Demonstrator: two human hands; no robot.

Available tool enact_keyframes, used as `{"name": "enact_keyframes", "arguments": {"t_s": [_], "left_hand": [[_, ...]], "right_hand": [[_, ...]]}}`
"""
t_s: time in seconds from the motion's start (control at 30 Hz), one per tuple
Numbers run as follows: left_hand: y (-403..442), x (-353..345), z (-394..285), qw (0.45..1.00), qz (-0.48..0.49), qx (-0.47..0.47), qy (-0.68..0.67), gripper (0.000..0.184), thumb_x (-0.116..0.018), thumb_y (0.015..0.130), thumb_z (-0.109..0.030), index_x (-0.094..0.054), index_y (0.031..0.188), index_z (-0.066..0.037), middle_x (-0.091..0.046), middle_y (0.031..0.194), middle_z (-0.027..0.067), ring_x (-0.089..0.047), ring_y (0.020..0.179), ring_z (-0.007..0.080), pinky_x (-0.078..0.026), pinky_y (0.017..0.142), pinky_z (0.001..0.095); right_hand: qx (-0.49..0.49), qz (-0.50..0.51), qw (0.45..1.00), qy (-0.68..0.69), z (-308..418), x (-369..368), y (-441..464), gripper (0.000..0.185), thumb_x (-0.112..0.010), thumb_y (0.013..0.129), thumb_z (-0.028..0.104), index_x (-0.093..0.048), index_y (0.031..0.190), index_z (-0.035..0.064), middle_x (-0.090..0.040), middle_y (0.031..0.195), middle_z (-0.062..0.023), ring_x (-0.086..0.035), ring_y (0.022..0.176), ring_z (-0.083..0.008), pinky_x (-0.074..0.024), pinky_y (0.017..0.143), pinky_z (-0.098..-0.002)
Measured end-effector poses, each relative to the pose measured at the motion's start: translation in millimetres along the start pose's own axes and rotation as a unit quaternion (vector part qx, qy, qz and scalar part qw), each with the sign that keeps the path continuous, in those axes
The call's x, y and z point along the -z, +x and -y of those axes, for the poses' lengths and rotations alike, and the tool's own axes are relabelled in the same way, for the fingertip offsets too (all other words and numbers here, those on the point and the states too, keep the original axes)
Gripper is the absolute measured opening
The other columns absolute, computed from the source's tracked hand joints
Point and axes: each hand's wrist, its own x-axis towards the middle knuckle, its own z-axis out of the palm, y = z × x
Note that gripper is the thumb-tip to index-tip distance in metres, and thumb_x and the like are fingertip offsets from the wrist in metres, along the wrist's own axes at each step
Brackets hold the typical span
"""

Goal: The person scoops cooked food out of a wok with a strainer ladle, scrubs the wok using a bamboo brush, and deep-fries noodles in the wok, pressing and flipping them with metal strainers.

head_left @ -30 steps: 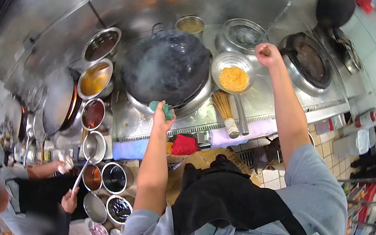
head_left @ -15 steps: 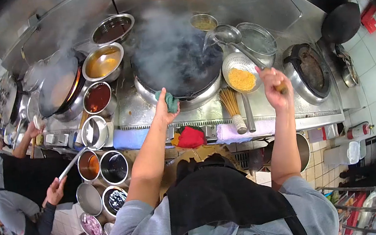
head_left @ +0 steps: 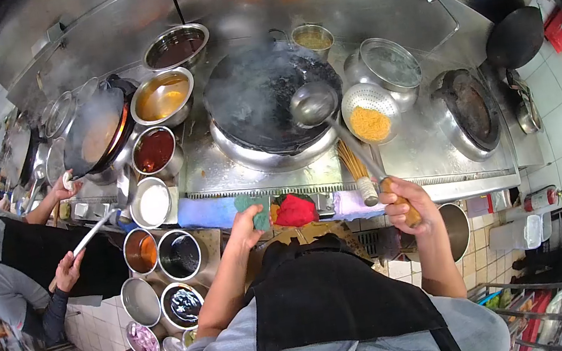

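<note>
My right hand [head_left: 406, 204] is wrapped round the wooden handle of a metal ladle [head_left: 314, 105], whose bowl hangs over the right part of a large black wok [head_left: 249, 101]. Steam rises from the wok, which sits on a round burner. Below the wok, at the counter's front edge, my left hand [head_left: 249, 227] grips a green cloth [head_left: 252, 208]. A perforated strainer [head_left: 383, 100] holding orange-yellow food [head_left: 370, 123] rests right of the wok. Beside its handle stands a bamboo brush [head_left: 353, 165].
Bowls of amber liquid [head_left: 163, 100] and red sauce [head_left: 155, 152] stand left of the wok. A lidded-looking pot [head_left: 391, 63] is behind the strainer. Another burner [head_left: 470, 113] is at right. At left, a co-worker's hand [head_left: 66, 270] holds a ladle near a steaming wok [head_left: 94, 133].
My left hand has drawn back from the wok's rim with the cloth. My right hand has come down and nearer, bringing the ladle from the pot side over the wok. Steam has thinned.
</note>
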Motion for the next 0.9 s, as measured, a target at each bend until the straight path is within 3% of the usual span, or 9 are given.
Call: {"name": "enact_keyframes", "arguments": {"t_s": [0.1,0.23,0.43,0.5,0.63,0.7,0.77,0.83,0.9], "left_hand": [[2.6,11.4,6.1,1.0,-0.007,0.001,0.02,0.022,-0.052,0.075,-0.009,-0.048,0.094,0.0,-0.054,0.078,0.0131,-0.055,0.067,0.0236,-0.048,0.059,0.0377],[-0.5,3.6,5.1,1.0,-0.014,-0.002,0.004,0.023,-0.052,0.074,-0.009,-0.048,0.094,0.001,-0.054,0.078,0.0126,-0.055,0.066,0.024,-0.048,0.06,0.038],[-4.0,-24.0,-22.0,0.983,0.037,0.035,-0.175,0.026,-0.049,0.077,-0.023,-0.051,0.089,0.0,-0.055,0.074,0.0107,-0.055,0.061,0.0216,-0.048,0.056,0.0324],[9.9,-28.9,-33.5,0.989,0.07,0.05,-0.118,0.03,-0.048,0.078,-0.029,-0.051,0.088,-0.001,-0.055,0.071,0.0097,-0.054,0.061,0.0196,-0.048,0.055,0.031],[43.4,-62.6,-56.1,0.998,0.036,0.042,-0.035,0.042,-0.05,0.077,-0.049,-0.05,0.087,-0.008,-0.054,0.076,0.0082,-0.054,0.068,0.0198,-0.048,0.059,0.0344],[55.9,-75.3,-64.2,0.998,0.032,0.053,-0.012,0.046,-0.049,0.076,-0.054,-0.05,0.088,-0.01,-0.054,0.076,0.0084,-0.053,0.07,0.0205,-0.048,0.06,0.036],[70.8,-84.3,-68.2,0.998,0.029,0.062,-0.002,0.05,-0.048,0.075,-0.059,-0.049,0.088,-0.011,-0.054,0.077,0.0087,-0.053,0.071,0.0212,-0.048,0.062,0.0376],[82.2,-85.8,-67.9,0.996,0.04,0.082,0.003,0.054,-0.046,0.074,-0.063,-0.048,0.09,-0.011,-0.053,0.079,0.0095,-0.052,0.072,0.0219,-0.047,0.064,0.038],[83.4,-91.5,-68.5,0.995,0.036,0.09,-0.012,0.052,-0.051,0.073,-0.06,-0.048,0.09,-0.011,-0.051,0.079,0.0092,-0.052,0.07,0.022,-0.047,0.063,0.0383]], "right_hand": [[-0.086,0.067,0.986,0.123,-7.4,23.0,42.6,0.028,-0.044,0.087,0.011,-0.042,0.113,-0.0003,-0.044,0.071,-0.0016,-0.043,0.05,-0.0041,-0.0388,0.04,-0.0173],[-0.078,0.152,0.944,0.283,-41.4,66.9,140.5,0.024,-0.045,0.088,0.015,-0.045,0.109,0.0023,-0.044,0.07,-0.0001,-0.042,0.05,-0.0035,-0.0391,0.041,-0.0173],[-0.063,0.032,0.97,0.232,-91.6,-5.2,151.3,0.013,-0.045,0.089,0.02,-0.047,0.099,0.0117,-0.043,0.065,0.0004,-0.039,0.047,-0.006,-0.0342,0.04,-0.0185],[-0.111,0.029,0.981,0.158,-65.5,8.0,170.4,0.012,-0.044,0.089,0.02,-0.046,0.097,0.0119,-0.044,0.064,-0.0003,-0.039,0.046,-0.007,-0.0338,0.039,-0.0189],[0.053,-0.097,0.955,-0.274,-33.0,-0.2,150.9,0.021,-0.047,0.086,0.013,-0.042,0.106,0.0097,-0.044,0.063,0.0007,-0.041,0.046,-0.0071,-0.0334,0.036,-0.0198],[0.114,-0.147,0.928,-0.322,-24.9,19.9,123.8,0.036,-0.046,0.087,0.013,-0.038,0.122,0.0112,-0.044,0.063,0.0014,-0.04,0.047,-0.0056,-0.0318,0.036,-0.0195],[0.179,-0.207,0.843,-0.463,-15.6,44.7,88.0,0.05,-0.048,0.085,0.013,-0.031,0.131,0.0136,-0.052,0.065,-0.0062,-0.05,0.049,-0.0158,-0.0387,0.041,-0.027],[0.377,-0.288,0.534,-0.7,-16.6,99.2,71.7,0.052,-0.051,0.081,0.013,-0.033,0.13,0.0141,-0.058,0.073,-0.0167,-0.057,0.062,-0.0307,-0.0448,0.054,-0.0369],[0.285,-0.365,0.495,-0.735,-13.2,135.4,50.0,0.053,-0.052,0.078,0.014,-0.036,0.128,0.0146,-0.058,0.082,-0.0222,-0.055,0.075,-0.0392,-0.0443,0.068,-0.0427]]}}
